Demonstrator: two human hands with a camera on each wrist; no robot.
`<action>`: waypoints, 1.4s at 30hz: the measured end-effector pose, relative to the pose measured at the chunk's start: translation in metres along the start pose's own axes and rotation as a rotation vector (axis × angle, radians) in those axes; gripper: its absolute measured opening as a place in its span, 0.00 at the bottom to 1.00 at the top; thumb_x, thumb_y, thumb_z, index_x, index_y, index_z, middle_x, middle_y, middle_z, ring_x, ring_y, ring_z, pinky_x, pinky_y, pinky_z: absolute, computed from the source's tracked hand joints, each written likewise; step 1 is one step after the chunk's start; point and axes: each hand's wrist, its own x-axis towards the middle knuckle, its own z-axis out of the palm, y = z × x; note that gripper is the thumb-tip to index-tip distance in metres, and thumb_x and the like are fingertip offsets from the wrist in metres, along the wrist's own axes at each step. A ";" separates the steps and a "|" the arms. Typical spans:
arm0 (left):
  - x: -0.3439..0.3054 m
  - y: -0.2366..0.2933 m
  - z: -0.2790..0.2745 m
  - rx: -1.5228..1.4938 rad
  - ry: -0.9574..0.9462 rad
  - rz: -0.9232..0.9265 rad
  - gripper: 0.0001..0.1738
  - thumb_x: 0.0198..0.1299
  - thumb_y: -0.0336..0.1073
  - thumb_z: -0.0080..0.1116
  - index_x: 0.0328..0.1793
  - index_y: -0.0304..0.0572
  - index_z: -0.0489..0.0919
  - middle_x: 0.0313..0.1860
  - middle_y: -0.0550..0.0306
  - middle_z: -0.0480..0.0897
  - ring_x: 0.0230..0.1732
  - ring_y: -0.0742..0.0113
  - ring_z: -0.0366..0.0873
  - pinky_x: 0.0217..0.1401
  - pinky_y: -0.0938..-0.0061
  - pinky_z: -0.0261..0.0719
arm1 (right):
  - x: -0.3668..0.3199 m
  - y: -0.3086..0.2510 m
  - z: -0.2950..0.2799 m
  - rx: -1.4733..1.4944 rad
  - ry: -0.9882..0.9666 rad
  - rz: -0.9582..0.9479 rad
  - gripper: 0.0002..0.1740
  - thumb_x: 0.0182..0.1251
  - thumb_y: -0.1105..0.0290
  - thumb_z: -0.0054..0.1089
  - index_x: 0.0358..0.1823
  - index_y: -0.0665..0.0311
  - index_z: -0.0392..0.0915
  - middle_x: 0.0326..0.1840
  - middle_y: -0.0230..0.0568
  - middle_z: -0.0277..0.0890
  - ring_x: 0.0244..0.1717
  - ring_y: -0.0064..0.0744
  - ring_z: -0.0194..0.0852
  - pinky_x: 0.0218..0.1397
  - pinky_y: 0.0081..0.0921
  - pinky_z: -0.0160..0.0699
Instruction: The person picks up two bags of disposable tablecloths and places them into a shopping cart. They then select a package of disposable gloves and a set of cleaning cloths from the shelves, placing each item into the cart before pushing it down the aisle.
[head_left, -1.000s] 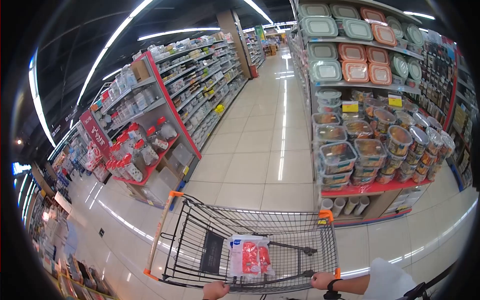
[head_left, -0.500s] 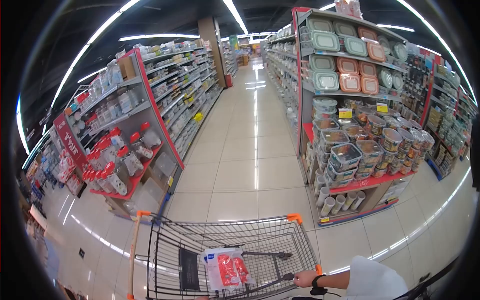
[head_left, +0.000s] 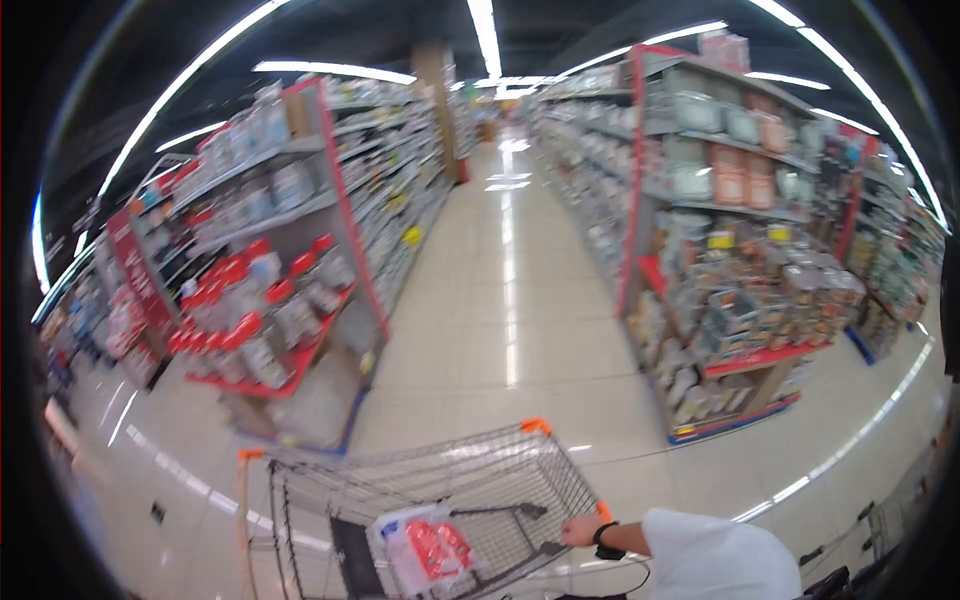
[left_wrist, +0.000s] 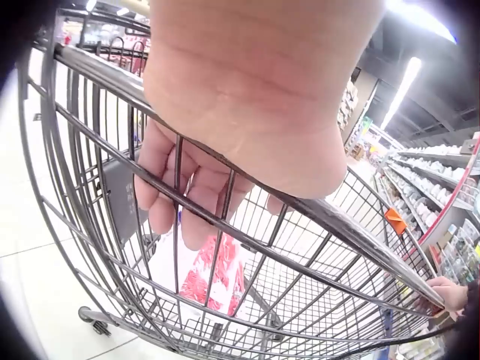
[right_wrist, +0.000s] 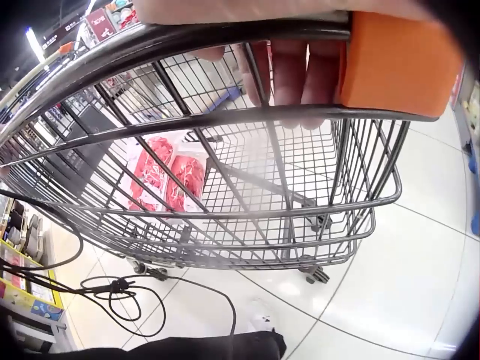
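Note:
A wire shopping cart with orange corners holds a clear and white package with red contents, also visible through the wires in the left wrist view. My left hand grips the dark rim, palm on top and fingers hanging over the inner side; the head view does not show it. Beside an orange corner piece, the fingers of my right hand curl over the rim. The head view shows that same hand at the cart's right end, a black band on the wrist.
A tiled aisle runs ahead between two shelf rows. Red-lidded jars stand on the left end display, stacked food containers on the right one. Black cables hang beside the cart.
The cart and package sit further left and lower in the head view, and the aisle appears more centred. My left hand has left the bottom of that view; my right hand stays on the rim.

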 end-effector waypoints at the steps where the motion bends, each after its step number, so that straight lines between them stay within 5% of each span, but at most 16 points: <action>1: -0.006 -0.011 -0.009 -0.004 0.017 0.018 0.34 0.58 0.63 0.39 0.41 0.39 0.83 0.41 0.36 0.81 0.46 0.40 0.79 0.50 0.53 0.74 | 0.010 -0.016 0.000 0.010 -0.036 0.008 0.21 0.57 0.51 0.43 0.38 0.56 0.79 0.40 0.46 0.80 0.43 0.50 0.77 0.46 0.45 0.74; 6: 0.053 -0.108 0.003 0.022 0.150 -0.120 0.24 0.51 0.56 0.46 0.35 0.47 0.84 0.33 0.50 0.84 0.40 0.48 0.81 0.43 0.58 0.77 | 0.088 -0.097 -0.004 -0.059 -0.010 -0.098 0.20 0.54 0.52 0.45 0.36 0.57 0.79 0.38 0.45 0.80 0.42 0.50 0.77 0.45 0.46 0.75; 13: 0.082 -0.220 -0.033 -0.095 0.145 -0.258 0.25 0.50 0.56 0.46 0.37 0.47 0.83 0.36 0.49 0.84 0.42 0.48 0.81 0.45 0.58 0.76 | 0.187 -0.208 0.021 -0.102 -0.109 -0.205 0.25 0.55 0.47 0.45 0.43 0.56 0.80 0.41 0.49 0.80 0.46 0.48 0.77 0.48 0.43 0.75; 16: 0.098 -0.294 -0.040 -0.163 0.159 -0.232 0.28 0.55 0.56 0.44 0.42 0.39 0.83 0.43 0.37 0.81 0.48 0.41 0.78 0.53 0.54 0.74 | 0.212 -0.282 0.028 -0.137 -0.232 -0.215 0.25 0.55 0.47 0.45 0.42 0.55 0.80 0.43 0.44 0.81 0.47 0.47 0.77 0.48 0.43 0.75; 19: 0.107 -0.351 -0.057 -0.180 0.143 -0.323 0.24 0.53 0.51 0.46 0.43 0.43 0.83 0.45 0.42 0.81 0.50 0.44 0.78 0.54 0.55 0.74 | 0.246 -0.339 0.048 -0.146 -0.352 -0.225 0.25 0.56 0.47 0.44 0.46 0.54 0.78 0.44 0.44 0.80 0.48 0.46 0.76 0.50 0.41 0.74; 20: 0.087 -0.340 -0.110 -0.185 0.082 -0.370 0.24 0.52 0.50 0.45 0.42 0.43 0.84 0.45 0.42 0.81 0.50 0.45 0.78 0.54 0.55 0.74 | 0.248 -0.368 0.044 -0.151 -0.371 -0.207 0.26 0.56 0.47 0.44 0.47 0.54 0.78 0.43 0.44 0.80 0.48 0.47 0.76 0.50 0.41 0.74; 23: 0.104 -0.410 -0.115 -0.193 0.132 -0.385 0.23 0.50 0.49 0.47 0.40 0.41 0.84 0.44 0.40 0.81 0.48 0.44 0.79 0.53 0.56 0.75 | 0.280 -0.425 0.066 -0.125 -0.380 -0.217 0.25 0.57 0.46 0.44 0.46 0.54 0.77 0.43 0.45 0.80 0.49 0.49 0.76 0.51 0.43 0.73; 24: 0.101 -0.418 -0.134 -0.208 0.126 -0.378 0.23 0.50 0.48 0.48 0.39 0.38 0.83 0.43 0.39 0.82 0.48 0.44 0.79 0.52 0.56 0.76 | 0.250 -0.472 0.028 -0.139 -0.369 -0.262 0.24 0.63 0.54 0.43 0.53 0.63 0.73 0.54 0.52 0.74 0.53 0.52 0.74 0.55 0.44 0.71; 34: 0.170 -0.638 -0.184 -0.131 0.210 -0.360 0.22 0.50 0.49 0.50 0.37 0.39 0.84 0.39 0.42 0.83 0.42 0.46 0.81 0.46 0.56 0.78 | 0.354 -0.674 0.092 -0.316 -0.382 -0.255 0.34 0.60 0.42 0.45 0.62 0.56 0.67 0.61 0.54 0.68 0.59 0.55 0.67 0.63 0.44 0.65; 36: 0.188 -0.680 -0.192 -0.144 0.150 -0.386 0.26 0.51 0.58 0.48 0.36 0.44 0.84 0.35 0.48 0.84 0.40 0.49 0.81 0.44 0.57 0.77 | 0.385 -0.694 0.123 -0.240 -0.230 -0.310 0.23 0.57 0.47 0.44 0.45 0.52 0.78 0.43 0.46 0.80 0.48 0.49 0.76 0.50 0.43 0.73; 42: 0.222 -0.793 -0.238 -0.162 0.179 -0.386 0.26 0.51 0.57 0.48 0.37 0.45 0.84 0.36 0.47 0.84 0.41 0.48 0.81 0.45 0.59 0.77 | 0.446 -0.801 0.155 -0.182 -0.219 -0.303 0.22 0.58 0.48 0.46 0.41 0.55 0.79 0.38 0.45 0.80 0.44 0.48 0.77 0.47 0.41 0.75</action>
